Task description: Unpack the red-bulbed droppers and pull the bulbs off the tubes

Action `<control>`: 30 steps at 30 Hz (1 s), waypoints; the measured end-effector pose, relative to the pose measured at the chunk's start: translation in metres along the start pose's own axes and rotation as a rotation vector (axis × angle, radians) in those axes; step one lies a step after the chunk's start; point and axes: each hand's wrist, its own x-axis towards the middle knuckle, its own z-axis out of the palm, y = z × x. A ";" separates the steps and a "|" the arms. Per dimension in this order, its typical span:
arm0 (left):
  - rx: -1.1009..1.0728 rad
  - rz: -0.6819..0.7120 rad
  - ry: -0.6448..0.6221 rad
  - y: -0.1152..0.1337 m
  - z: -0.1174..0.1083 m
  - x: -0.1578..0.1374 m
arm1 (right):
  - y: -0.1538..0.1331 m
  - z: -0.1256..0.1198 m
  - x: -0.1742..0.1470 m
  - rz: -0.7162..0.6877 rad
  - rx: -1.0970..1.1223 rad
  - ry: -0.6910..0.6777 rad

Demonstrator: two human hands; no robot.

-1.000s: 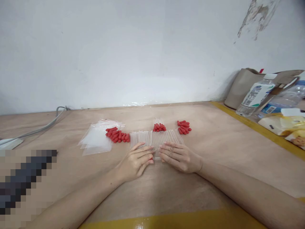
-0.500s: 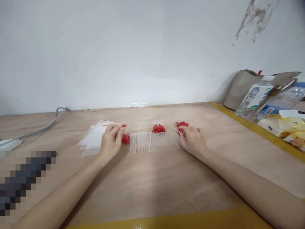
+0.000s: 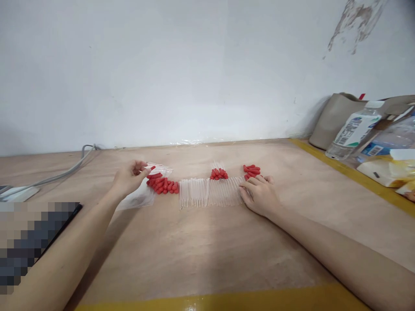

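Note:
My left hand (image 3: pixel 131 177) hovers over the plastic bags, its thumb and fingers pinching a small red rubber bulb (image 3: pixel 152 168). Just right of those fingertips lies a heap of similar red rubber bulbs (image 3: pixel 162 184). Several clear thin tubes (image 3: pixel 207 193) lie side by side in a row at the middle. At the row's right end, my right hand (image 3: pixel 260 194) rests with thumb and forefinger closed at the last tube; the fingers partly hide it. A few assembled droppers with red bulbs (image 3: pixel 219 173) sit behind the row, and more red bulbs (image 3: pixel 251 171) are behind my right hand.
Clear plastic bags (image 3: pixel 138 198) lie under and beside my left hand. A grey cable (image 3: pixel 69 167) runs along the left. At the right stand a water bottle (image 3: pixel 356 129), a grey bag (image 3: pixel 329 121) and a yellow-white packet (image 3: pixel 382 168). Yellow tape (image 3: pixel 227 301) marks the front edge.
My left hand has moved left, off the red heap, which now shows more fully. My right hand has lowered its clear tube against the end of the row.

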 end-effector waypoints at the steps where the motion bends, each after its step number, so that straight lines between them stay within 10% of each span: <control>1: 0.018 0.021 -0.021 -0.003 0.001 0.001 | 0.000 0.000 0.000 -0.002 0.010 -0.006; 9: 0.242 0.166 -0.193 -0.001 0.000 -0.001 | -0.001 -0.001 -0.001 0.007 0.061 -0.001; 18: 0.260 0.129 0.161 0.028 -0.004 -0.010 | 0.000 -0.001 0.002 0.010 0.080 0.063; 30: 0.267 0.685 -0.510 0.107 0.113 -0.012 | 0.009 -0.002 0.002 -0.001 0.105 0.103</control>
